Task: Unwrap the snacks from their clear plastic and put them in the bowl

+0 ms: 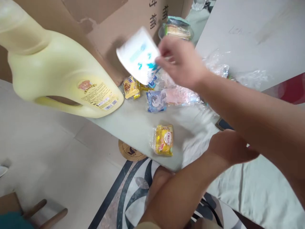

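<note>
My right hand [179,62] is closed on the edge of a white paper cup [138,55] with teal and blue print, tilted and blurred, above several snack packets. Below the cup lie a yellow packet [131,88] and a blue packet [156,101] with a white figure. Beside them is a pink packet [178,95] in clear wrapping. Nearer to me, a yellow wrapped snack [164,140] lies alone on the pale surface [133,121]. Beneath my right forearm is my left hand [230,144], low over the cloth; its fingers are mostly hidden.
A large pale yellow jug [62,68] stands at the left, in front of a cardboard box [100,35]. At the back is a clear bowl [192,33] with packets. A white board [257,35] borders the right. A wooden stool [132,151] and tiled floor [71,152] lie below.
</note>
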A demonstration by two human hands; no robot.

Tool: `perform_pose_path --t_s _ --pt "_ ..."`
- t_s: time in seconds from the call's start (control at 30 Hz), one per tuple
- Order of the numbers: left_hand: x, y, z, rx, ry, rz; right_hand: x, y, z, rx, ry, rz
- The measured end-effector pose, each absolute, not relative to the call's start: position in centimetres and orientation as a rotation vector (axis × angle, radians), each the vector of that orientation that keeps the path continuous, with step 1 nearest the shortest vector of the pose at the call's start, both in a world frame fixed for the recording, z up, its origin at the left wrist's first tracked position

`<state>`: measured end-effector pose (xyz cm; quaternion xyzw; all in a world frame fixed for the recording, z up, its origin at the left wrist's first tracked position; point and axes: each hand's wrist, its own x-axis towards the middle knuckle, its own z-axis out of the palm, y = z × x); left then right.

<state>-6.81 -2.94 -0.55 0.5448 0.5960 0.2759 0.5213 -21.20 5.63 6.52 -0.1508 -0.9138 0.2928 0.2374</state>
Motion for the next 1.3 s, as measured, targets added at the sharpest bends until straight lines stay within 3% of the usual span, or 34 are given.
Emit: perform_pose_path --t_s 0.1,0.13,0.4,0.63,0.83,0.97,1.07,1.3 --pt "-6.9 -3.8 -0.2 1.391 1.443 0.646 -11.0 4.8 7.8 -0.556 -1.938 1.389" --pt "-6.8 -4.0 -0.1 1.403 1.466 0.643 -7.0 4.5 7.6 -0.647 -1.884 1.438" --pt "-3.5 -4.1 -0.2 1.653 1.454 0.438 16.2 4.3 1.3 -1.895 -1.352 1.137" --pt "-1.0 -3.8 -0.4 1.769 1.410 0.349 21.6 5.8 2.2 -2.088 -1.284 0.634" --pt "-1.1 -3.1 0.2 1.758 1.336 0.309 15.1 5.3 5.4 -1.546 -1.653 0.523" --pt "-2.1 -2.3 0.3 1.736 1.226 0.306 3.3 6.7 6.8 -1.013 -2.216 0.590" --pt "-3.4 -2.4 -0.2 1.660 1.250 0.334 -7.1 9.5 6.7 -0.533 -2.542 0.456" --pt "-6.7 -2.6 -1.4 1.563 1.338 0.505 -24.6 20.3 3.0 -0.543 -2.594 0.272"
